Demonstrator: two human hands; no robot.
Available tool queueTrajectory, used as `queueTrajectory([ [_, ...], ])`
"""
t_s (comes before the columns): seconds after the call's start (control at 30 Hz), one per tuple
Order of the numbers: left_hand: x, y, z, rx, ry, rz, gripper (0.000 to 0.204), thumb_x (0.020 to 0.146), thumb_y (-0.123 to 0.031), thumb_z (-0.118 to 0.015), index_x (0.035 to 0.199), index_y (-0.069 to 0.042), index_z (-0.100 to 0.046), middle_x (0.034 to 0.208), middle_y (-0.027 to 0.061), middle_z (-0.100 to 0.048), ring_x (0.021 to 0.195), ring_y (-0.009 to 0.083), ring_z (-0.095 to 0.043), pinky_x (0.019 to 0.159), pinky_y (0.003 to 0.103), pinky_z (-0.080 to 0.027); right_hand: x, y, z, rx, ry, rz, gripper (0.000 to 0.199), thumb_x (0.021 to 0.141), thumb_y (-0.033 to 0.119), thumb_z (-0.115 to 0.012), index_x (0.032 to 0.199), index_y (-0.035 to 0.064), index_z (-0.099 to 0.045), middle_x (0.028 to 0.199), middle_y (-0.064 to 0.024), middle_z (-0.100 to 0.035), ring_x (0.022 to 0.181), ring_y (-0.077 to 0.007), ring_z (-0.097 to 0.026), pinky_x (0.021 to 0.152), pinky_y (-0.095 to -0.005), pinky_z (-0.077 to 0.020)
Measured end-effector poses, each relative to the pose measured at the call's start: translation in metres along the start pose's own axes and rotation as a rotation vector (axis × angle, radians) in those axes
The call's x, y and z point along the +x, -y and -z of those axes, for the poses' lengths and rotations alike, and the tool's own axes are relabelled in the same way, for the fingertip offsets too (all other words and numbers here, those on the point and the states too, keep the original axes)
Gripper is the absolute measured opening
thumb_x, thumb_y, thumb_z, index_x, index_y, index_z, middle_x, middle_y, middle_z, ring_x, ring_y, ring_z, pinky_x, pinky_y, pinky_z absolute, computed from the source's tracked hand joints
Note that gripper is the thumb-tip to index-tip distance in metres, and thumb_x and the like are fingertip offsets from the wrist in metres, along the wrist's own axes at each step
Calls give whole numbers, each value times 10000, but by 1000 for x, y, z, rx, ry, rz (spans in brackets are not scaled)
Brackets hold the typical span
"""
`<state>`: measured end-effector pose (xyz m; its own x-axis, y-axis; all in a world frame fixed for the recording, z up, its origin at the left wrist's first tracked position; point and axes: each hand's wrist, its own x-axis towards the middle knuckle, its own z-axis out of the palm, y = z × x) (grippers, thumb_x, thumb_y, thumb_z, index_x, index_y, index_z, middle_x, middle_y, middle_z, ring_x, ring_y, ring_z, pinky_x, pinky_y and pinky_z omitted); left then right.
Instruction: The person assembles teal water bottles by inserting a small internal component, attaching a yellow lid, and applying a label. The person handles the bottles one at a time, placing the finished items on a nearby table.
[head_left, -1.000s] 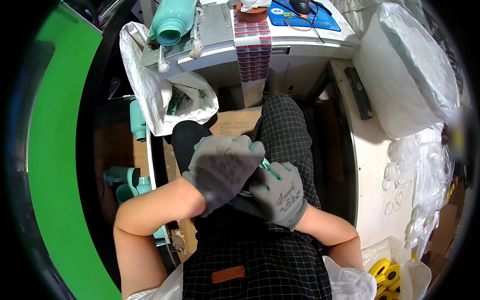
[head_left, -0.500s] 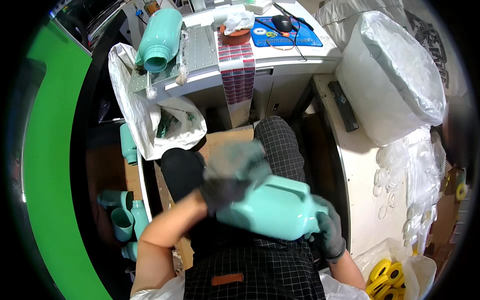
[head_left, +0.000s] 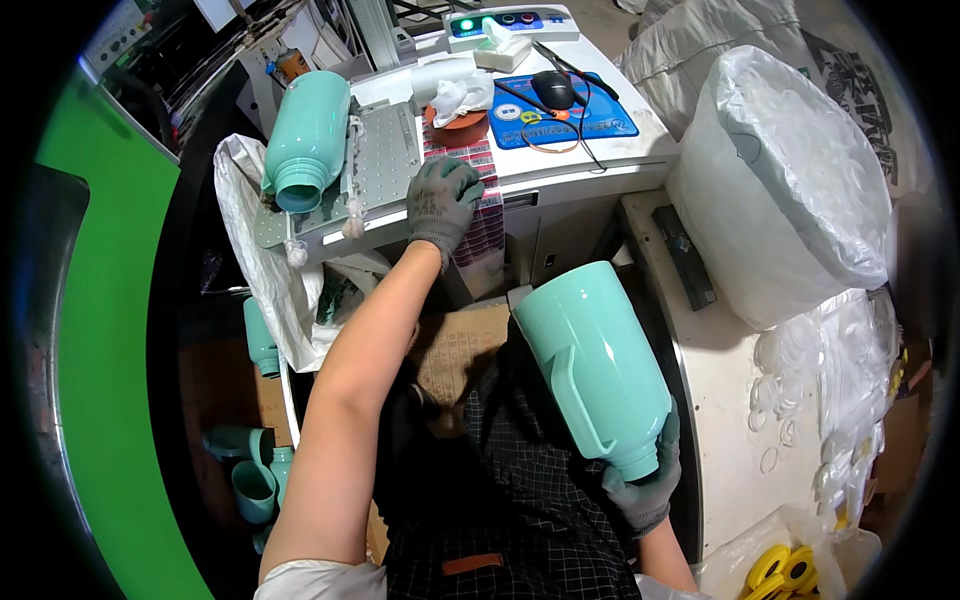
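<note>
My right hand point(head_left: 648, 490), in a grey glove, grips the narrow neck of a mint-green plastic jug shell point(head_left: 597, 365) with a side handle. The jug lies tilted over my right leg, wide end pointing away and neck toward me. At the table's front edge, my gloved left hand point(head_left: 444, 205) has its fingers curled on a strip of red-and-white labels point(head_left: 483, 228) hanging down over the edge. Its fingertips are partly hidden, so any single label in them cannot be made out. A brown roll point(head_left: 458, 130) with crumpled white tissue on it sits just behind.
Another mint-green jug point(head_left: 308, 135) lies on a perforated metal plate point(head_left: 385, 150). A blue mouse pad point(head_left: 605, 122) carries a mouse and cable. A white sack point(head_left: 250, 235) hangs lower left, near several green jugs point(head_left: 254, 490). A large white bag point(head_left: 770, 190) and yellow rings point(head_left: 785, 570) are right.
My left hand has left the jug and reached forward to the label strip. My right hand has swung the jug's wide end away from me, still gripping its neck. The view has tilted upward.
</note>
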<state>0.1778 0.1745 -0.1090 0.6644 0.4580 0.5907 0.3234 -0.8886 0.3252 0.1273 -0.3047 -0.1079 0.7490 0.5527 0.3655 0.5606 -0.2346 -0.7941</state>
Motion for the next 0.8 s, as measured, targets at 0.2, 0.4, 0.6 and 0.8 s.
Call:
queueTrajectory([
  [0.2,-20,-18,18,-8,-149,-47,157,796,-188,-816,924,-131,-745,1034,40,-697,1058,300,-637,926,451,-515,-7,3,-7,82,22,-100,1104,690,232,-813,1620,-34,-282,1389,-231,-585,1195,-322,-662,995,-413,-562],
  [0.4,-125,-94,91,-1230,126,673,81,939,-25,-728,995,23,-694,925,77,-709,760,155,-680,674,271,-541,-14,-4,-12,89,-28,-63,1109,705,262,-836,1621,-41,-289,1496,-227,-531,1280,-308,-622,1050,-415,-531],
  [0.6,-138,-129,101,-1548,399,895,161,931,-29,-719,1073,45,-710,887,104,-725,762,149,-691,698,283,-562,-29,-11,-15,195,-37,-144,1131,733,318,-872,1637,-9,-276,1588,-228,-452,1345,-305,-583,1097,-417,-501],
  [0.8,-126,-123,122,-898,601,828,341,842,-265,-855,1008,-3,-714,843,87,-715,728,147,-669,677,319,-549,-26,-8,-17,142,29,-104,1158,738,338,-909,1634,-20,-267,1592,-233,-436,1392,-311,-530,1128,-433,-470],
])
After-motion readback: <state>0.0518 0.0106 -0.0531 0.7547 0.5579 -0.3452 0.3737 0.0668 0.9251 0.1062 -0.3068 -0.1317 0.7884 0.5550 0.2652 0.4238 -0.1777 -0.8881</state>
